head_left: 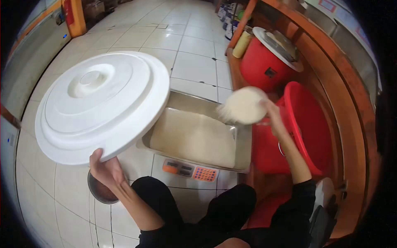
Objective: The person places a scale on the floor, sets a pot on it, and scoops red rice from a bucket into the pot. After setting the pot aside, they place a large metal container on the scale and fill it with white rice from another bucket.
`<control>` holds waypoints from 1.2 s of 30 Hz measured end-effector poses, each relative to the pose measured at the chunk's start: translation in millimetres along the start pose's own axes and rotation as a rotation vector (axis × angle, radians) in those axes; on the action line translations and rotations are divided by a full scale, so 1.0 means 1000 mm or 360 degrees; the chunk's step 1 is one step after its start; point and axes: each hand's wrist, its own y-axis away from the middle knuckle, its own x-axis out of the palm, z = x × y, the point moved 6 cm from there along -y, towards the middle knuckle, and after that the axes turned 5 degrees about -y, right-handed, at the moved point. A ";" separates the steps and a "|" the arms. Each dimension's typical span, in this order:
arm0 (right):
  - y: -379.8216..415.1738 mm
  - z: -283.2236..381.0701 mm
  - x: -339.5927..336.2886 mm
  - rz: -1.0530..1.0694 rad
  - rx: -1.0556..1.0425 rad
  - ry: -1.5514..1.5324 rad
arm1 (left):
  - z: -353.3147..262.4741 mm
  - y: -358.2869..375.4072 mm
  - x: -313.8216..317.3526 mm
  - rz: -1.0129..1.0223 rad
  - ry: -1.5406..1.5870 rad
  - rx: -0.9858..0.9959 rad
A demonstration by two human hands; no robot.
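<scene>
My left hand (106,168) grips the near rim of a large round white plastic lid (136,78), which is tilted over the floor left of a metal pan. My right hand (271,113) holds a bowl heaped with white rice (244,103) above the right end of the pan. The bowl itself is mostly hidden by the rice, and its left edge is blurred, with grains apparently spilling. The rectangular metal pan (244,155) has a pale layer of rice in it. A scale panel with orange buttons (191,170) shows at the pan's near side.
A red bucket (271,153) with a wide tilted rim stands right of the pan. Behind it, a red pot with a lid (264,58) and a yellow roll (242,44) rest on an orange wooden shelf. A round dark bowl (99,190) sits on the tiled floor below my left hand.
</scene>
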 end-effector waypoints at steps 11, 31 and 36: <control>0.025 -0.045 0.108 0.0097 -0.1195 0.1925 | -0.005 0.006 -0.004 -0.0059 0.0161 -0.0050; 0.022 0.102 -0.119 -0.0233 -0.0314 -0.0147 | 0.005 0.004 0.003 -0.0058 -0.0026 0.0115; 0.023 0.078 -0.286 -0.0662 -0.0209 0.0648 | 0.008 -0.030 -0.051 0.0034 -0.0104 0.0058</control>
